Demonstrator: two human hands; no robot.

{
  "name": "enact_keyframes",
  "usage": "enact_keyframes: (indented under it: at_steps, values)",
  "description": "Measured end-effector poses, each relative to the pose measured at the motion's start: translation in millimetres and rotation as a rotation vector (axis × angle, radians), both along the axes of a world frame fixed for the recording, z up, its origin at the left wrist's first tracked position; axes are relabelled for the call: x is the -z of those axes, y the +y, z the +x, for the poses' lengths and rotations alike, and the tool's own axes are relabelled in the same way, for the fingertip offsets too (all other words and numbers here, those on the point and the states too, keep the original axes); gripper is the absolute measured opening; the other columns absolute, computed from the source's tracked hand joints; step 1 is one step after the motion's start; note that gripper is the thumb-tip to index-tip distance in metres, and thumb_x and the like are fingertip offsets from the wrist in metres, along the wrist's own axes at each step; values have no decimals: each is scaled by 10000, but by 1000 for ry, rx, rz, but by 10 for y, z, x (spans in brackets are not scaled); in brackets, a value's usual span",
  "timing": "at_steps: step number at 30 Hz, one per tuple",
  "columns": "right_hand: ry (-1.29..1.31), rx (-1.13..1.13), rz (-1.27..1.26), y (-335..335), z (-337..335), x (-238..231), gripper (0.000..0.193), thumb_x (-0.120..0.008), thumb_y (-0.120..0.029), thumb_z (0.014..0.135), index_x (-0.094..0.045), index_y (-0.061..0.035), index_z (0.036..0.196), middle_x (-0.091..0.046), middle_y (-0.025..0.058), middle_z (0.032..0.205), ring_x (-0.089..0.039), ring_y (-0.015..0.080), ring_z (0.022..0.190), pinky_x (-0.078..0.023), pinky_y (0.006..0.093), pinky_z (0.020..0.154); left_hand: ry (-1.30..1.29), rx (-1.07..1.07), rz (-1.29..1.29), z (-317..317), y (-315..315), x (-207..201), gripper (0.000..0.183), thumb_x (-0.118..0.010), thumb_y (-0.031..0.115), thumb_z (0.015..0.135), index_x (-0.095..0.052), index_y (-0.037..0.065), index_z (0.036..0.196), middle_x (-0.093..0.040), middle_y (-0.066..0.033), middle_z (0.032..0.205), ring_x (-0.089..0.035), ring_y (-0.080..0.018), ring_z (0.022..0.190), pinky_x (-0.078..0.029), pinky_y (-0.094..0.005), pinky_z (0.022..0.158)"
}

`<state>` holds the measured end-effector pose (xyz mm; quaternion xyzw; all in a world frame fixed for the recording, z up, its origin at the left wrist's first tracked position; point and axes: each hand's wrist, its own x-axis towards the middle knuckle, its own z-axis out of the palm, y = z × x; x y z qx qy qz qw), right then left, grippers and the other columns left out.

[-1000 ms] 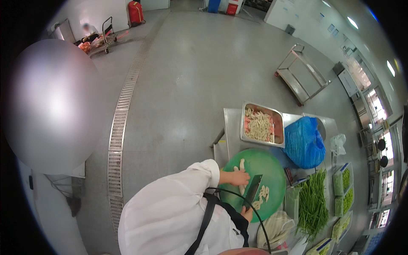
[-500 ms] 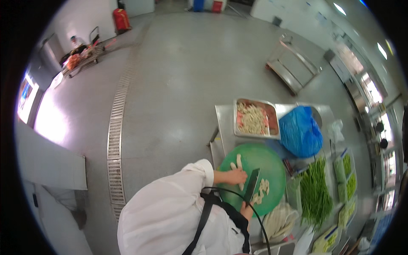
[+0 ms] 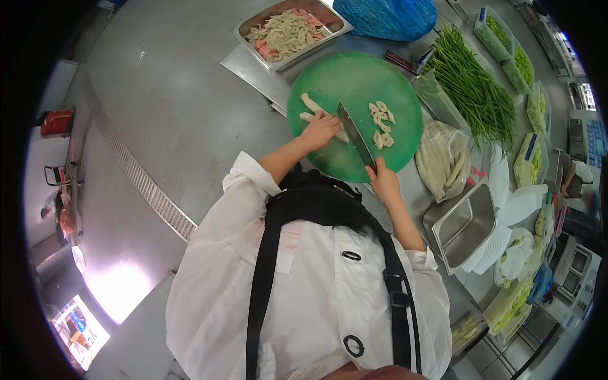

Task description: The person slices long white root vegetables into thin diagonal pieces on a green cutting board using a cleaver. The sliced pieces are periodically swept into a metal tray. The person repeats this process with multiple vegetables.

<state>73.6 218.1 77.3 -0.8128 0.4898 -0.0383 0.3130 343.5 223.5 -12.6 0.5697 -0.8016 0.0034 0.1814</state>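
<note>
Fingers of the right hand wrap the cleaver handle, hiding it; left hand fingers press pale sticks.

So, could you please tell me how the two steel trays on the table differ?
The far steel tray, beyond the green cutting board, is heaped with pale slices and a few pink ones. The near steel tray, to the right of the right hand, holds nothing. The far one shows a shallow wall, the near one a deeper well. Both are rectangular and of bare metal.
</note>
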Motion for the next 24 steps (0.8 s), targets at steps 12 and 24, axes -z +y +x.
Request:
enact_keyframes:
  at_steps: [12,24]
  values:
    - [71,-68,26,20,147,155,286,-549,-285,933,-433,-33,1000,-661,203,774,-632,436,712,-491,530,630,66,-23,29,13,32,25,209,-551,125,777,-637,74,960,-587,-59,1023,-536,-227,1065,-365,-418,967]
    - [-7,-63,60,-15,136,26,282,-563,-279,929,-417,-42,972,-652,219,791,-628,439,727,-472,542,615,166,34,-50,175,39,-6,174,-597,85,731,-591,59,903,-554,-95,1000,-524,-282,1023,-397,-392,921]
